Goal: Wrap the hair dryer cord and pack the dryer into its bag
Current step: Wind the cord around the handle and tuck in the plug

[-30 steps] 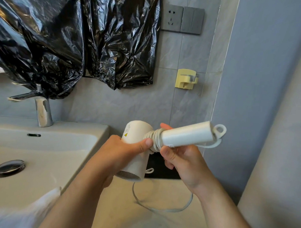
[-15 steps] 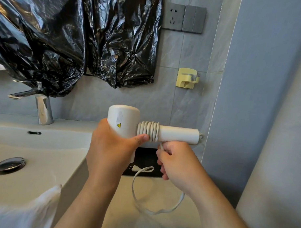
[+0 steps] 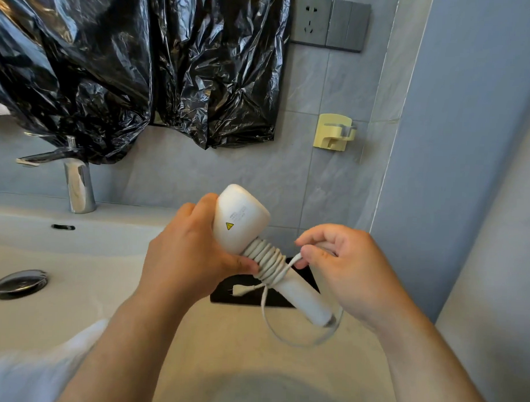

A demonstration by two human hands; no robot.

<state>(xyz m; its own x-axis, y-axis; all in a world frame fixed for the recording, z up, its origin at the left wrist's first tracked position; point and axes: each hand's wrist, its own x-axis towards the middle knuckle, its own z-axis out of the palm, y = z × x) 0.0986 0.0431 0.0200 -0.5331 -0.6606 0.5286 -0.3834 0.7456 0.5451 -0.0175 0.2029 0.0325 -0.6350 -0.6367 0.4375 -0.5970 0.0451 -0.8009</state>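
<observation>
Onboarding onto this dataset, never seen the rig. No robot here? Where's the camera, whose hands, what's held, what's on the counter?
No robot: a person works bare-handed. All pictures come from one wide-angle camera worn on the head, looking down. The left hand grips the white hair dryer by its head. The right hand pinches the cord, several turns of which are coiled round the handle; a loose loop and the plug hang below. On the counter lies a flat black item, possibly the bag. To the left: a sink with a chrome faucet.
</observation>
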